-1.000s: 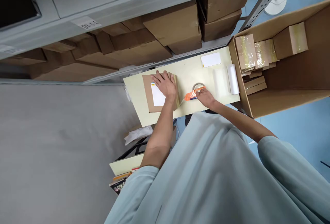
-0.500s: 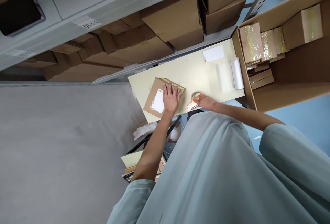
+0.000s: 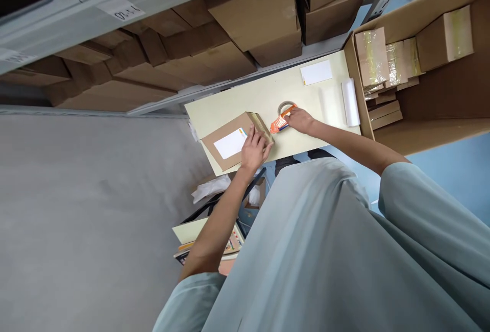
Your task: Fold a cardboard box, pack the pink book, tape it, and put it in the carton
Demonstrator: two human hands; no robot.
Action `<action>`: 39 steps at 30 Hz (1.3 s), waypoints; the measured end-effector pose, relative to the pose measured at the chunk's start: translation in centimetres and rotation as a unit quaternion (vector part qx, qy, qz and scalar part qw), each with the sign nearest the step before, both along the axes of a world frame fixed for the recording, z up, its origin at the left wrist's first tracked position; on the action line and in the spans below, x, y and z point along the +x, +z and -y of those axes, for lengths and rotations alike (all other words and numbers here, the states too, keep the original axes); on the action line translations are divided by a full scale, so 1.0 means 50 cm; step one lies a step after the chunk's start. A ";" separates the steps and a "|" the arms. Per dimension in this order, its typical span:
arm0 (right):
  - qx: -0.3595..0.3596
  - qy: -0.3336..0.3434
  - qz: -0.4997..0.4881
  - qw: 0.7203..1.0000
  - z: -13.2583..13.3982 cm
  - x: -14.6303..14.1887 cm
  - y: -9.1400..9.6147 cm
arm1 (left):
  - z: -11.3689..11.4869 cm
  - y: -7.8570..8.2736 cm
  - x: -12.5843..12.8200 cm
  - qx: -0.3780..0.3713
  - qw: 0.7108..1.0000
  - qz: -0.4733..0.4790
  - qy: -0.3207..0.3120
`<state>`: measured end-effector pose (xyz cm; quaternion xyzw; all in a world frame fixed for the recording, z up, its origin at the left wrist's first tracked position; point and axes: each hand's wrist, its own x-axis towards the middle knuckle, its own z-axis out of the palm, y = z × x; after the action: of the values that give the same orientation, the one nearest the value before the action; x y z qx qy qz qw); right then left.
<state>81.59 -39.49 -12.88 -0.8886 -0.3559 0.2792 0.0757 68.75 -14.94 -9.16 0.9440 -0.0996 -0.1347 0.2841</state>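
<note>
A flat cardboard box (image 3: pixel 218 142) with a white label (image 3: pixel 230 143) on its top lies on the cream table (image 3: pixel 306 102). My left hand (image 3: pixel 254 149) rests on the box near its taped edge, fingers stretched out. To the right of the box, my right hand (image 3: pixel 300 120) is closed on an orange tape dispenser (image 3: pixel 278 125) carrying a roll of tape. The dispenser is just over the table or on it; I cannot tell which. The underside of the box is hidden.
A large open carton (image 3: pixel 429 130) with several taped small boxes stands at the right. White label sheets (image 3: pixel 316 72) and a paper roll (image 3: pixel 350 102) lie on the table's right part. Shelves with brown boxes (image 3: pixel 260 10) run behind; books (image 3: pixel 229 245) sit below left.
My right hand has moved the tape dispenser away from the table's front edge, further onto the table. My left hand has slid toward the box's near right corner, uncovering more of the label.
</note>
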 end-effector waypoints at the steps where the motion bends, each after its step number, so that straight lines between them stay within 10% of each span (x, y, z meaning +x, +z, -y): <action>1: -0.009 0.029 0.008 1.000 -0.011 -0.018 0.003 | 0.000 0.006 -0.007 0.000 1.000 0.006 0.012; 13: -0.092 0.100 0.041 0.990 0.015 -0.073 0.023 | 0.112 -0.090 0.143 0.028 0.910 0.057 0.409; 23: -0.037 0.168 0.006 0.985 0.014 -0.178 0.038 | 0.097 -0.071 -0.015 0.021 0.997 0.049 0.064; 27: 0.007 0.183 -0.020 0.983 0.060 -0.197 0.039 | 0.084 -0.072 -0.037 0.027 0.998 0.047 0.016; 34: -0.113 0.111 0.007 0.987 0.234 -0.041 0.017 | 0.079 -0.082 -0.048 0.021 0.998 0.053 -0.013; 39: -0.100 0.102 0.036 0.989 0.218 0.029 0.010 | 0.078 -0.071 -0.065 0.016 0.997 0.065 -0.037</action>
<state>83.02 -50.38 -12.39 -0.8603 -0.4173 0.2877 -0.0545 65.53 -18.85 -12.70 0.9510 -0.1500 -0.0850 0.2566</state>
